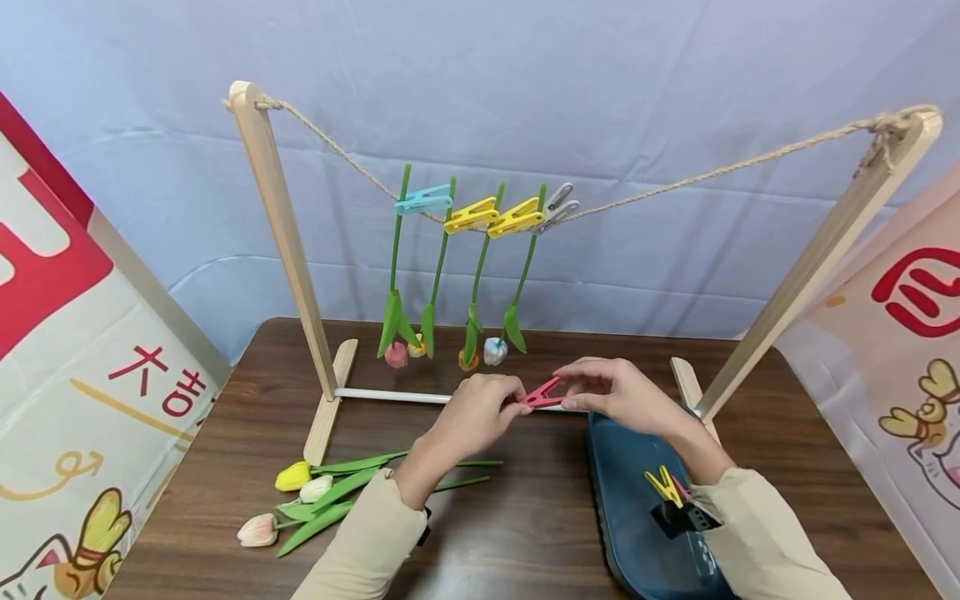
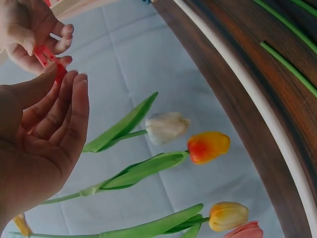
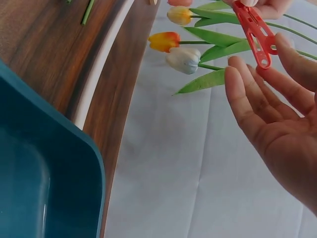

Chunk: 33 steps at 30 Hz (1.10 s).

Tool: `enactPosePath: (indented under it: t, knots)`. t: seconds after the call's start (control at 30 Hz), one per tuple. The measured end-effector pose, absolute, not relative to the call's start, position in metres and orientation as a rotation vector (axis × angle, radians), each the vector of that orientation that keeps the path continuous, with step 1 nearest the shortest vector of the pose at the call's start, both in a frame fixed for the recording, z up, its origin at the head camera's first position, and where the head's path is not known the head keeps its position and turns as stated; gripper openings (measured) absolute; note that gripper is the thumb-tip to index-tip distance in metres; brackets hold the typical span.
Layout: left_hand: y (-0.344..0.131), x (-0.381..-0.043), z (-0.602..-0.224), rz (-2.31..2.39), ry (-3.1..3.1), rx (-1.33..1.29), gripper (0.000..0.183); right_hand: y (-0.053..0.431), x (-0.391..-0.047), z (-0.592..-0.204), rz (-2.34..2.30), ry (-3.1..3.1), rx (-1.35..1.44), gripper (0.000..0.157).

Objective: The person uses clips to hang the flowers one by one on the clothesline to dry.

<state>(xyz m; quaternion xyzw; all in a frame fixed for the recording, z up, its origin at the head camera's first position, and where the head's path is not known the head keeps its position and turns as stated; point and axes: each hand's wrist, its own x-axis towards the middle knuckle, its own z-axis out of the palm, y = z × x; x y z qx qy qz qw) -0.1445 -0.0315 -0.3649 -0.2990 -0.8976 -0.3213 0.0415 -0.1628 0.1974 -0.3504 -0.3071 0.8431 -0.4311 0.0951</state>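
Between my two hands is a red clothespin (image 1: 542, 394). My left hand (image 1: 480, 410) pinches one end of it between thumb and fingers. At the other end, the thumb and a finger of my right hand (image 1: 621, 395) grip its spread handle legs, as the right wrist view shows on the clothespin (image 3: 255, 35). Behind the hands, several tulips hang head down from a rope (image 1: 720, 171), among them a white tulip (image 1: 495, 351). A blue clothespin (image 1: 425, 200), two yellow clothespins, one a yellow clothespin (image 1: 471, 215), and a grey clothespin (image 1: 557, 208) sit on the rope by the stems.
Wooden posts, such as the left post (image 1: 288, 242), carry the rope, with a white rod (image 1: 393, 397) joining their feet. At front left lie a yellow tulip (image 1: 292, 476) and others. Under my right forearm stands a blue bin (image 1: 611, 533) holding a yellow clothespin (image 1: 663, 484).
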Motion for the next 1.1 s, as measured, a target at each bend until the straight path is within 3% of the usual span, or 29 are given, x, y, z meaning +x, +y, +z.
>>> enactPosePath:
  t: [0.3,0.6,1.1]
  knots:
    - [-0.043,-0.144,-0.367,-1.105,-2.716,-0.882,0.010,0.197,-0.159,-0.354,-1.342,2.578,-0.979,0.030]
    - [-0.108,-0.147,-0.365,-1.045,-2.770,-0.607,0.006,0.220,-0.157,-0.353,-1.312,2.766,-0.916,0.024]
    - [-0.142,-0.124,-0.436,-1.001,-3.233,-0.216,0.019,0.246,-0.153,-0.357,-1.252,2.852,-0.807,0.015]
